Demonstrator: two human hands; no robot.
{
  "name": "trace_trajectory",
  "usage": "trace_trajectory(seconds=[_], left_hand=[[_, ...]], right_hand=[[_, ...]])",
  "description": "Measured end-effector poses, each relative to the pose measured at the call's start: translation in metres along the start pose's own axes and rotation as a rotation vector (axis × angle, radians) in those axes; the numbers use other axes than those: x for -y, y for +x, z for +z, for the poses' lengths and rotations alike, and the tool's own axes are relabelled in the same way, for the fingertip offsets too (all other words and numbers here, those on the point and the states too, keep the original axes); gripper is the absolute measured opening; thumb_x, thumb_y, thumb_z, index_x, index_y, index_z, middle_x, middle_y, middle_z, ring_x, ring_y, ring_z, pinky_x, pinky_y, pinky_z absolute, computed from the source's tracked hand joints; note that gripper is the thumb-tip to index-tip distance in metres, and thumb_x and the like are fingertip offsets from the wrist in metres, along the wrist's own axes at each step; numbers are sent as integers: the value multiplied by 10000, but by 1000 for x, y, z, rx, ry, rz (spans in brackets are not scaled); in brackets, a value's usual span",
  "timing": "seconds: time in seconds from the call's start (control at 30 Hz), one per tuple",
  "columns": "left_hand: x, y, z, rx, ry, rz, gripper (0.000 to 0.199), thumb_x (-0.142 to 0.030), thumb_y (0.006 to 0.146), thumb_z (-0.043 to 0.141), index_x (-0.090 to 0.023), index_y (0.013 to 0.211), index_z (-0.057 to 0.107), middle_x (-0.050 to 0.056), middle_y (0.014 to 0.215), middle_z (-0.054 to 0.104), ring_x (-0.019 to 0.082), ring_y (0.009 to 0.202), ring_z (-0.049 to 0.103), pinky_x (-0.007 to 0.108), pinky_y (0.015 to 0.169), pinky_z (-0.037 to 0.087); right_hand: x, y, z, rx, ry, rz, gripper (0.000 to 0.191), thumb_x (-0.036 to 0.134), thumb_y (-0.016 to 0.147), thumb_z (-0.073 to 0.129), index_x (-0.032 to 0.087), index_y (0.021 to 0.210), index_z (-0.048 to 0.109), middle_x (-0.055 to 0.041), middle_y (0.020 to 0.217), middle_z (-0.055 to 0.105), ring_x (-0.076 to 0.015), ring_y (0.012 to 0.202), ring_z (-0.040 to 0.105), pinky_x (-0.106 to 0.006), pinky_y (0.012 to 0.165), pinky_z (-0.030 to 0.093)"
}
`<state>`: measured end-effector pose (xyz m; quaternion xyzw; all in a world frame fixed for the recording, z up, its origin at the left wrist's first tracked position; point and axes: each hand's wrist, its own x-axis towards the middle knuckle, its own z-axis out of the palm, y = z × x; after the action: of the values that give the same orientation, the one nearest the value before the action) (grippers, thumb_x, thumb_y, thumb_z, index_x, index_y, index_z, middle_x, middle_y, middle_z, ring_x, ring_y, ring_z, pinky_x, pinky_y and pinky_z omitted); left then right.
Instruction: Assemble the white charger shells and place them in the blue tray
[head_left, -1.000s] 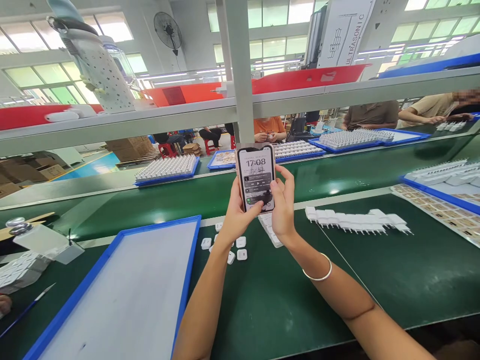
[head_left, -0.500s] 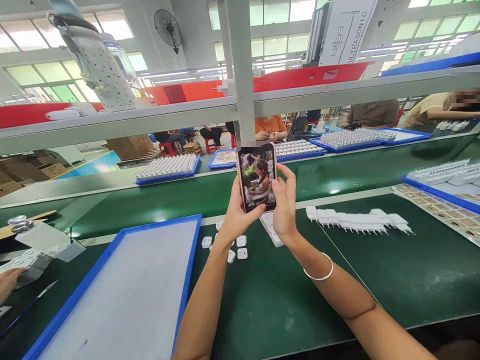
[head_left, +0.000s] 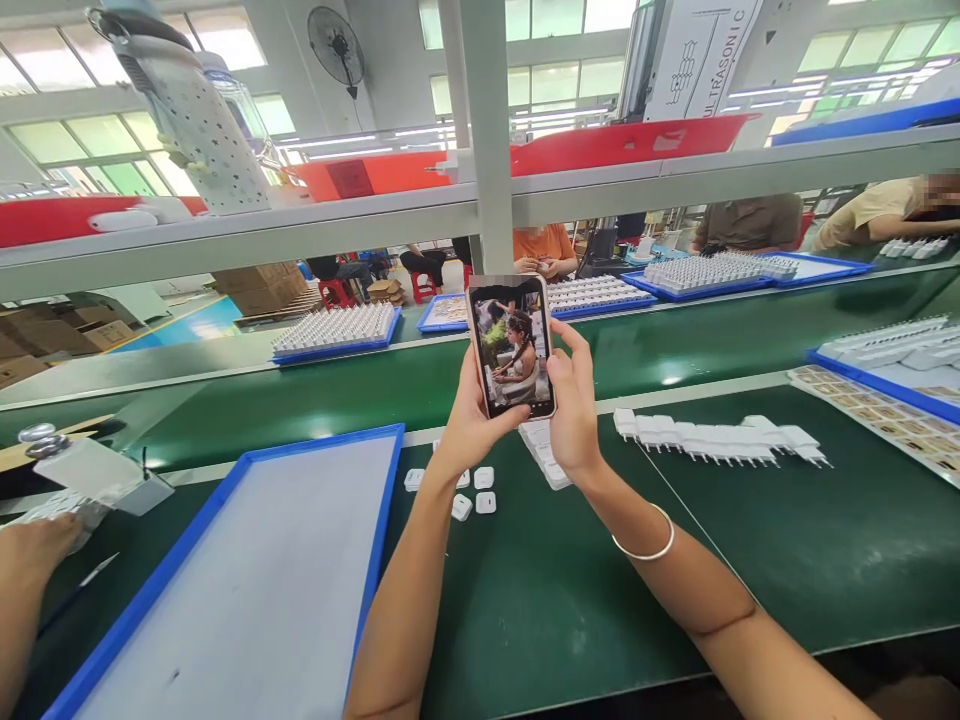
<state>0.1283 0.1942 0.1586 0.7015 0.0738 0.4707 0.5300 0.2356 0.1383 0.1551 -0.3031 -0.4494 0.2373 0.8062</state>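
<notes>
Above a green bench [head_left: 570,600], a phone [head_left: 514,350] gets a two-handed grip

A person holds the phone nearly upright, its lit screen facing the camera and showing a picture of someone seated. The left hand [head_left: 474,425] curls around the lower left edge, thumb laid across the bottom; the right hand [head_left: 576,415] clasps the right edge, thumb against that side, forefinger bent above it. A silvery bracelet [head_left: 646,557] rings the right forearm. Looking at the screen appears to be the step in hand. Any next move would seem to call for one hand to steady the phone before the other frees itself. Below, loose white squares [head_left: 486,502] lie near the left wrist, and white pieces [head_left: 544,455] sit partly hidden behind the right hand. A blue-rimmed tray [head_left: 300,560] lies to the left, a row of pronged parts [head_left: 712,436] to the right. At far left, a co-worker's hand [head_left: 45,545] is at another white pile [head_left: 90,512].
</notes>
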Motion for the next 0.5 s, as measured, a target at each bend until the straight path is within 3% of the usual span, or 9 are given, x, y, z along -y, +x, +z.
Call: trace_trajectory(seconds=[0.17, 0.3, 0.5], left_hand=[[1, 1, 1, -47, -41, 15, 600, -278, 875, 638, -232, 1423, 396, 81, 1469, 498, 266, 1368, 470, 397, 1166, 370], [1, 0, -1, -68, -17, 15, 626, -282, 866, 635, -244, 1442, 389, 65, 1518, 440, 274, 1414, 403, 391, 1179, 345], [-2, -1, 0, -47, 24, -10, 768, -293, 791, 732, -254, 1452, 343, 89, 1453, 505, 274, 1318, 514, 392, 1092, 458]], right_hand=[[1, 1, 1, -13, -33, 17, 364, 397, 967, 462, 309, 1320, 465, -21, 911, 567, -194, 810, 592, -400, 821, 544], [1, 1, 2, -12, -29, 25, 359, 404, 964, 460, 307, 1310, 462, -23, 922, 572, -200, 849, 601, -412, 849, 546], [1, 0, 2, 11, -26, 15, 386, 363, 951, 485, 305, 1329, 436, -34, 977, 581, -204, 888, 605, -396, 844, 544]])
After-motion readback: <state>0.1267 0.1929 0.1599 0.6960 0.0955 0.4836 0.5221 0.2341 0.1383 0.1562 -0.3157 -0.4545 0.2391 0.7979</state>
